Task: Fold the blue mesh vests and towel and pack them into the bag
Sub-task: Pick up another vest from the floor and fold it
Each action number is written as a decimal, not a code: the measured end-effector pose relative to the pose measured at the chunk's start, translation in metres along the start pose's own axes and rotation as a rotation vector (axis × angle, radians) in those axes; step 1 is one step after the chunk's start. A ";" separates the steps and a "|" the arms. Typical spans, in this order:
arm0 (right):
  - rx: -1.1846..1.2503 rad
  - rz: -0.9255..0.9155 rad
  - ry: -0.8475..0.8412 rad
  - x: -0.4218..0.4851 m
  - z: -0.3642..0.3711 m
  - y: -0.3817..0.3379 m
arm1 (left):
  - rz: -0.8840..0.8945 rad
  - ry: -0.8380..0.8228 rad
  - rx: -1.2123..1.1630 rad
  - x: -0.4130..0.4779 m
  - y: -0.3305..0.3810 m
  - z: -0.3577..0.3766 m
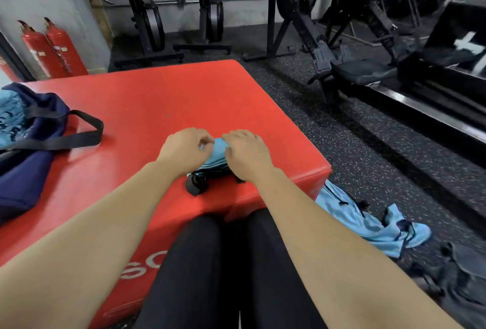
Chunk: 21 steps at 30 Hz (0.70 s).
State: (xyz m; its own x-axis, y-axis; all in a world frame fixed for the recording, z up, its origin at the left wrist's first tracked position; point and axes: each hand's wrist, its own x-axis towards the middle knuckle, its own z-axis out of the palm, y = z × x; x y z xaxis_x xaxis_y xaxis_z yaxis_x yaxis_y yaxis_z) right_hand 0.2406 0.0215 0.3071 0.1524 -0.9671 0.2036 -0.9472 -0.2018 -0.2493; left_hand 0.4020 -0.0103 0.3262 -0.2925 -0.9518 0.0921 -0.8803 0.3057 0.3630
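- Black-clad legs [231, 276] pressed against a red padded vinyl box [157, 92].
- On the speckled floor to the right lay a crumpled light-blue mesh vest [368, 223]; a navy fabric bag [26, 165] sat on the box's left.
- Left hand [184, 150] and right hand [247, 155] pinched a folded light-blue mesh vest [217, 155] on the box, black-trimmed end toward the person; its long axis was hidden.

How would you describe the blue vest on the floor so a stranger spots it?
Find the big red padded box. On the speckled floor by its right near corner lies a crumpled light-blue vest. Unlike the folded vest on the box, it sprawls loose.
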 end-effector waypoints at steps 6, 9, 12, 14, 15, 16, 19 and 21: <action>-0.130 0.007 -0.276 -0.029 0.043 0.012 | -0.105 -0.336 0.289 -0.020 -0.008 0.055; -0.088 0.038 -0.334 -0.024 0.039 0.009 | -0.109 -0.316 0.268 -0.024 -0.008 0.056; 0.201 0.150 -0.328 -0.015 0.019 0.005 | -0.206 -0.195 0.042 -0.020 -0.003 0.045; 0.456 0.306 -0.087 -0.012 0.007 0.012 | -0.375 -0.008 -0.133 -0.020 0.000 0.038; 0.491 0.382 0.061 -0.011 0.004 0.017 | -0.487 0.058 -0.210 -0.021 0.001 0.035; 0.450 0.466 0.135 -0.011 0.001 0.022 | -0.598 0.089 -0.290 -0.021 0.001 0.034; 0.389 0.701 -0.027 -0.012 0.001 0.031 | -0.771 0.056 -0.492 -0.023 0.005 0.033; 0.453 0.739 -0.116 -0.009 0.005 0.030 | -0.783 0.003 -0.523 -0.025 0.008 0.033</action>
State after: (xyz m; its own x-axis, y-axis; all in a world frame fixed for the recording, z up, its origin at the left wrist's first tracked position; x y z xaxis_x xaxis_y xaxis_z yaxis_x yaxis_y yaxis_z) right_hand 0.2118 0.0236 0.2929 -0.4057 -0.8790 -0.2504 -0.6154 0.4652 -0.6363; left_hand 0.3897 0.0168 0.2960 0.3132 -0.8818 -0.3525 -0.5465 -0.4709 0.6925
